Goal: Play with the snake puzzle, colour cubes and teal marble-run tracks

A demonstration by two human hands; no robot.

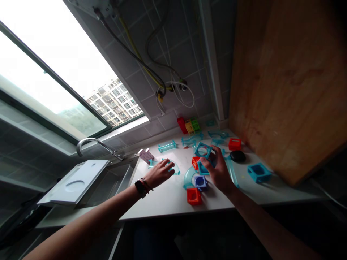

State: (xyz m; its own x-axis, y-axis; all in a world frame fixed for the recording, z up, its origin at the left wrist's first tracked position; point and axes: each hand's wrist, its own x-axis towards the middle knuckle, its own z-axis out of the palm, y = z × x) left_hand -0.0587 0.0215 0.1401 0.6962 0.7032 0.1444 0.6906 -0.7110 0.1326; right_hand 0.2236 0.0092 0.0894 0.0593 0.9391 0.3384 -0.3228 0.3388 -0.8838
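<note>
My left hand [160, 172], with a dark watch on its wrist, is held palm down with fingers apart over a clear teal curved track piece [177, 169]. Nothing shows in its grasp. My right hand [219, 172] grips a teal square block [203, 150] with a round opening, thumb and fingers at its right side. Directly below it is another teal block [202, 168], partly covered by my thumb; I cannot tell whether the two are joined. A red block [195, 162] sits just left of these. Nearer me are a blue block [201, 183], a red-orange block [193, 196] and a curved teal piece [189, 177].
Farther back are red, yellow and green blocks [189, 126] and several teal track pieces [192, 138]. To the right lie a black rounded object [238, 156], a red block [234, 144] and a teal block [258, 172]. A sink faucet [94, 141] and wooden board [287, 83] flank the counter.
</note>
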